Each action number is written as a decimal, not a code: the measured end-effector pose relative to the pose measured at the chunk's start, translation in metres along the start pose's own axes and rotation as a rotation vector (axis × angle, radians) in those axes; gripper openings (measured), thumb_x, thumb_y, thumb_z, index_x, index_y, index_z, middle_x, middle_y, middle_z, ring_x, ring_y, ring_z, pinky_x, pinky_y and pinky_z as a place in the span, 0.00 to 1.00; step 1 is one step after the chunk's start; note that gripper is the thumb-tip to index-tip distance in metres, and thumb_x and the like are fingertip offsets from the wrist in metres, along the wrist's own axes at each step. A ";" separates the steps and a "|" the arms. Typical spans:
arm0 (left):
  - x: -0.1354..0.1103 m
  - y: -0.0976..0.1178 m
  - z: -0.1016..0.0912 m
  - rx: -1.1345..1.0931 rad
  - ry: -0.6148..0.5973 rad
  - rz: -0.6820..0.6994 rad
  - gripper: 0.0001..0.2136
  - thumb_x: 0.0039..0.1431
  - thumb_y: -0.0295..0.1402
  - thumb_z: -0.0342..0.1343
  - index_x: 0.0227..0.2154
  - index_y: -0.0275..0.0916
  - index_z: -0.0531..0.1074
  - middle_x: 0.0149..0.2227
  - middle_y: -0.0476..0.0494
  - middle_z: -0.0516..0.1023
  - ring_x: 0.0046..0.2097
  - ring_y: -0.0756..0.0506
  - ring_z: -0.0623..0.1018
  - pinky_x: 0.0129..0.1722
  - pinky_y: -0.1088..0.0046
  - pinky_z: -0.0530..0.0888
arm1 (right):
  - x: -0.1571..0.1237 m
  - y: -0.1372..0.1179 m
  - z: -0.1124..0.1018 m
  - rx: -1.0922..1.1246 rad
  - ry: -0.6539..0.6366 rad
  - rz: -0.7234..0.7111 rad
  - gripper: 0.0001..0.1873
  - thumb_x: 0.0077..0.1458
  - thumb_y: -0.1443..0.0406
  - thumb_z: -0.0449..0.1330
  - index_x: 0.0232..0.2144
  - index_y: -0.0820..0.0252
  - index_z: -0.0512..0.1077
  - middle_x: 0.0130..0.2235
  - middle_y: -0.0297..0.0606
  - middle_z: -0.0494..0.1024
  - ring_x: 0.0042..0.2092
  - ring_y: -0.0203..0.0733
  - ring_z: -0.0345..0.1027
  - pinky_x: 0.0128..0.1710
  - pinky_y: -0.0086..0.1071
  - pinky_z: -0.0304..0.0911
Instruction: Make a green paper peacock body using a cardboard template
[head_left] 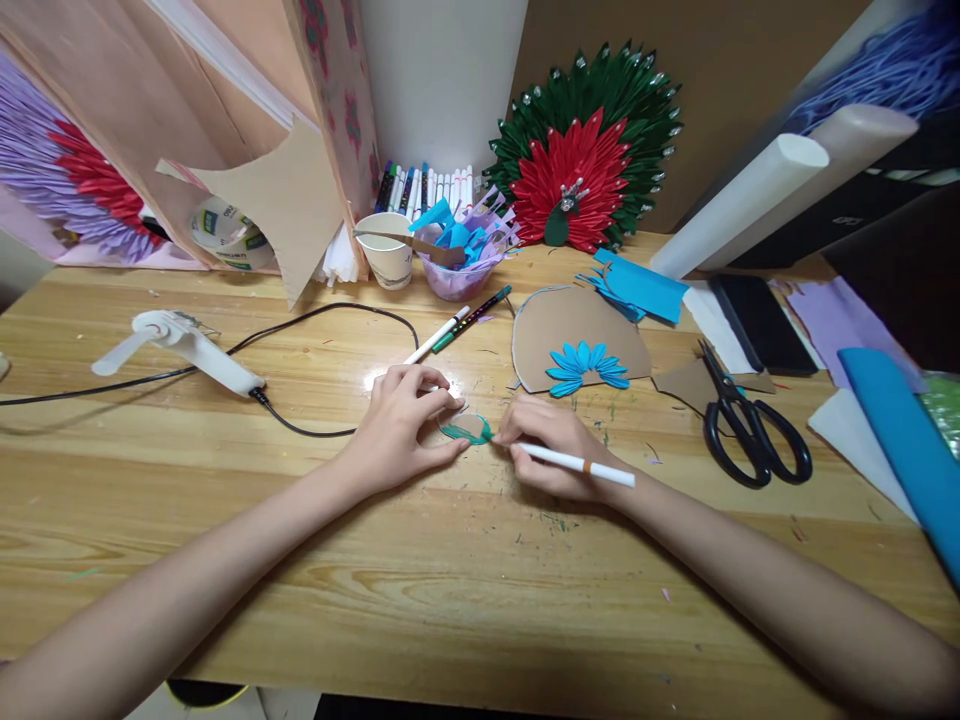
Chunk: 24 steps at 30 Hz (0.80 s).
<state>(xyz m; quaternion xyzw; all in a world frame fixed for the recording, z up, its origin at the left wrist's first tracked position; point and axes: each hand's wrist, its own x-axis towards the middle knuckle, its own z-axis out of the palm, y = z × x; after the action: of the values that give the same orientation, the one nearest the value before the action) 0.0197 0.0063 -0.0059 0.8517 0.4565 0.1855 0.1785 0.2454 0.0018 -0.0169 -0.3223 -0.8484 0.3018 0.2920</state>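
Observation:
A small oval cardboard piece (459, 428) lies on the wooden table, green ink along its lower and right edge. My left hand (409, 420) grips its left side, thumb at the near edge and fingers at the far edge. In my right hand (551, 445) is a white marker (577, 463) with an orange band, its tip at the piece's green right edge. Just beyond, a larger rounded cardboard sheet (577, 325) carries a fan of blue paper petals (587, 368). A white pen (436, 335) and a dark green pen (472, 318) lie above my left hand.
Black scissors (739, 425) lie at the right, near a phone (765, 322) and blue paper (900, 430). A white glue gun (195, 350) with a black cord stands left. Behind are a paper cup (386, 250), a scrap bowl (457, 275) and a red-green paper fan (585, 160).

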 end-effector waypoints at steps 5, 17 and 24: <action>0.000 0.000 0.000 -0.002 0.003 0.004 0.15 0.49 0.42 0.61 0.40 0.44 0.72 0.47 0.43 0.67 0.50 0.40 0.64 0.48 0.58 0.62 | 0.000 0.000 0.000 -0.007 0.039 -0.003 0.08 0.46 0.75 0.51 0.27 0.58 0.63 0.27 0.36 0.70 0.31 0.39 0.62 0.32 0.32 0.59; 0.001 0.000 0.000 -0.019 0.007 0.008 0.15 0.49 0.42 0.61 0.40 0.45 0.72 0.47 0.43 0.67 0.49 0.39 0.63 0.48 0.56 0.62 | 0.001 -0.001 -0.001 0.000 0.014 -0.006 0.08 0.46 0.75 0.51 0.27 0.58 0.64 0.28 0.36 0.70 0.31 0.39 0.62 0.32 0.32 0.59; 0.001 0.001 -0.001 -0.019 0.003 0.002 0.15 0.49 0.42 0.61 0.40 0.44 0.72 0.47 0.43 0.67 0.50 0.39 0.63 0.49 0.57 0.62 | 0.001 0.000 0.000 -0.005 0.017 0.002 0.09 0.46 0.75 0.51 0.28 0.58 0.64 0.29 0.37 0.71 0.32 0.39 0.63 0.33 0.33 0.60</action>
<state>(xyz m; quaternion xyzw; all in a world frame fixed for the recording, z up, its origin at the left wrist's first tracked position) 0.0203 0.0065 -0.0045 0.8502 0.4541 0.1911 0.1858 0.2449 0.0024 -0.0166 -0.3264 -0.8463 0.2973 0.2980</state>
